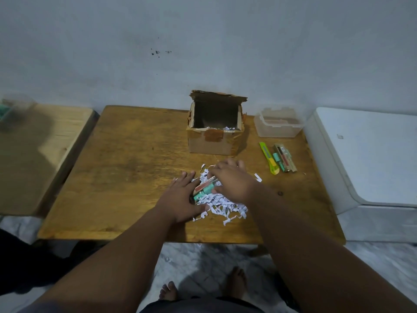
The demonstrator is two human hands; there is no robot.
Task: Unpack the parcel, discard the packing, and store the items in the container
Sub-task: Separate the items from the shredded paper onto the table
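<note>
Fingers (189, 176) on shreds (225, 205), well inside table (124, 154) edges

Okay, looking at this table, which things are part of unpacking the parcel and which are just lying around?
Part of the job: cardboard box, shredded paper, green pack in the shreds, second pack, utility knife, clear container.
Lying about: side table, blurred clear tub on it, white appliance.

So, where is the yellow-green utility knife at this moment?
In the head view the utility knife lies on the right side of the wooden table, in front of the clear plastic container, beside a packaged green item.
</note>
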